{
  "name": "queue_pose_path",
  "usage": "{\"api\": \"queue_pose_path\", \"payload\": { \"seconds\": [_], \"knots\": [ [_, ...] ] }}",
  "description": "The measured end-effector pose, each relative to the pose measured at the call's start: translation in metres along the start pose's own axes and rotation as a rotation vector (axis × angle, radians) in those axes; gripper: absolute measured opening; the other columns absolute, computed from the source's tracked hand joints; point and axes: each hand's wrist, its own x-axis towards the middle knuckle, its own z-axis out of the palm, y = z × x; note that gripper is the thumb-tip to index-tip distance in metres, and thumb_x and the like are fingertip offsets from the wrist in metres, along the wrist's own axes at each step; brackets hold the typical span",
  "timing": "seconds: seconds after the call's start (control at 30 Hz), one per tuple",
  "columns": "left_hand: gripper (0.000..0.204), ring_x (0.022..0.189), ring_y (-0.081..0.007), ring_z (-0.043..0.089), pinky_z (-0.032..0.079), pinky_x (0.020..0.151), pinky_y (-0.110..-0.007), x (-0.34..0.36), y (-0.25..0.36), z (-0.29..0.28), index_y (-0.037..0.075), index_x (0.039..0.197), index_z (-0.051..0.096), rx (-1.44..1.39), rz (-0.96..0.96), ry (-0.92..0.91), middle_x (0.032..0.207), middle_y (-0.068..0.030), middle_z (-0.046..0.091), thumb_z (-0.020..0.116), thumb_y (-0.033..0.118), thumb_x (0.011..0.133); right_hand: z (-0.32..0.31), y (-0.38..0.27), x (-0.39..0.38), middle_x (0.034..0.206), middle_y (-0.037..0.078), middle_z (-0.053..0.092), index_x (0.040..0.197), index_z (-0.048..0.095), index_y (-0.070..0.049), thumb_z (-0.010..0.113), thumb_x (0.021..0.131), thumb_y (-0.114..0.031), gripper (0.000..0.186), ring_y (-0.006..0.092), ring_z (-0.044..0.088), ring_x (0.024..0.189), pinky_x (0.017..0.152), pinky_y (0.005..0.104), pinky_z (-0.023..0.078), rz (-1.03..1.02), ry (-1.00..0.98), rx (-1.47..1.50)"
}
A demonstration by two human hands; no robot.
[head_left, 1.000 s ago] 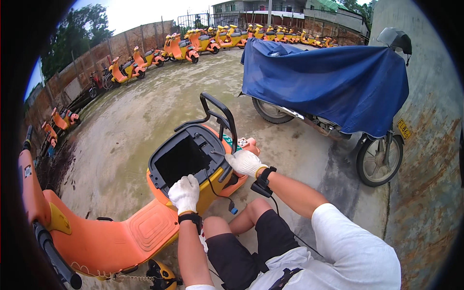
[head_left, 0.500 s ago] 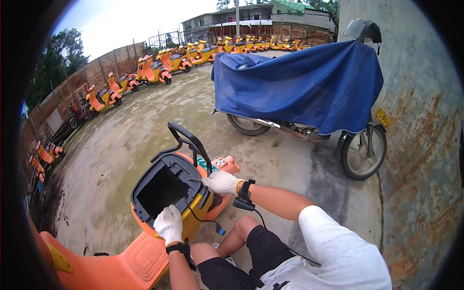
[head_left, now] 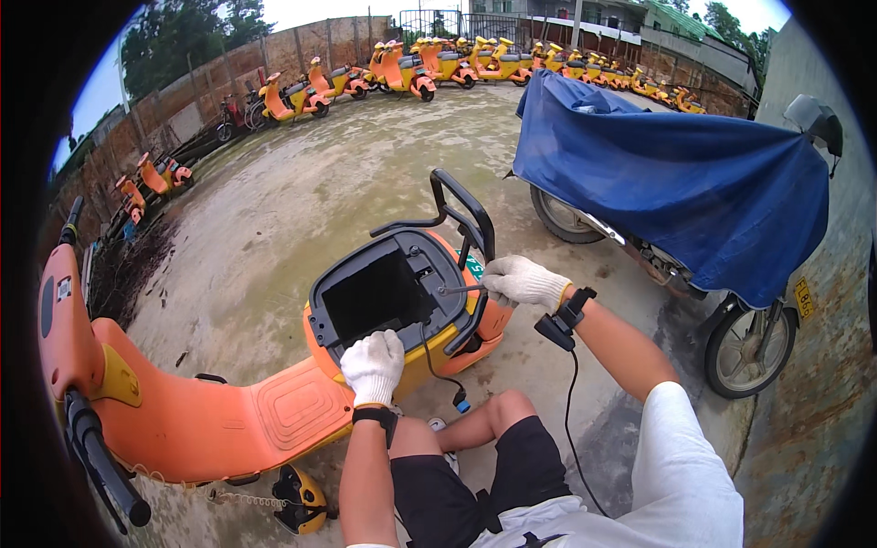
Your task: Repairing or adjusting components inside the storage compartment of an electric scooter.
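Beside orange scooter (head_left: 297, 406), right hand (head_left: 525, 281), tool (head_left: 464, 289) gripped

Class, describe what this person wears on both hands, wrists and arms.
The left hand and right hand wear off-white knitted gloves with ribbed cuffs. Each wrist has a black strap; the right one carries a boxy black unit with a thin black cable. The right sleeve is short and white.

A: Which markings are showing?

B: A yellow plate (head_left: 804, 299) bearing dark characters is standing at the front end of the covered motorcycle (head_left: 671, 271). A green plate (head_left: 472, 266) with pale characters is sitting, partly blocked, at the scooter's (head_left: 215, 416) rear.

A: And the front column?

B: It is carrying a square black-and-white code label (head_left: 64, 289).
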Motion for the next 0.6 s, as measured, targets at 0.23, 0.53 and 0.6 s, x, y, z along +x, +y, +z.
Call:
{"api": "queue_pose_path", "payload": {
  "seconds": [0.23, 0.53, 0.6],
  "knots": [
    [0.044, 0.067, -0.0367, 0.073, 0.059, 0.068, -0.050, 0.000, 0.002, -0.004, 0.008, 0.071, 0.074, -0.016, 0.007, -0.012, 0.073, -0.0171, 0.075, 0.056, 0.033, 0.101, 0.013, 0.005, 0.014, 0.091, 0.012, 0.075, 0.100, 0.075, -0.003, 0.055, 0.098, -0.030, 0.034, 0.0271, 0.071, 0.082, 0.081, 0.0419, 0.056, 0.079, 0.074, -0.268],
    [0.042, 0.065, -0.0365, 0.073, 0.058, 0.066, -0.050, 0.001, 0.000, -0.002, 0.008, 0.069, 0.073, -0.025, 0.020, 0.029, 0.071, -0.0167, 0.073, 0.059, 0.033, 0.099, 0.029, 0.006, 0.009, 0.107, 0.025, 0.075, 0.103, 0.076, 0.001, 0.051, 0.100, -0.037, 0.045, 0.0442, 0.071, 0.105, 0.097, 0.0504, 0.054, 0.025, 0.268, -0.503],
    [0.042, 0.065, -0.0367, 0.072, 0.058, 0.066, -0.050, 0.000, 0.001, -0.001, 0.008, 0.069, 0.073, -0.034, 0.019, 0.026, 0.071, -0.0166, 0.073, 0.059, 0.033, 0.099, 0.028, 0.009, 0.009, 0.106, 0.025, 0.075, 0.103, 0.077, 0.000, 0.052, 0.100, -0.040, 0.046, 0.0438, 0.072, 0.104, 0.097, 0.0499, 0.055, 0.046, 0.206, -0.472]
  ]
}}
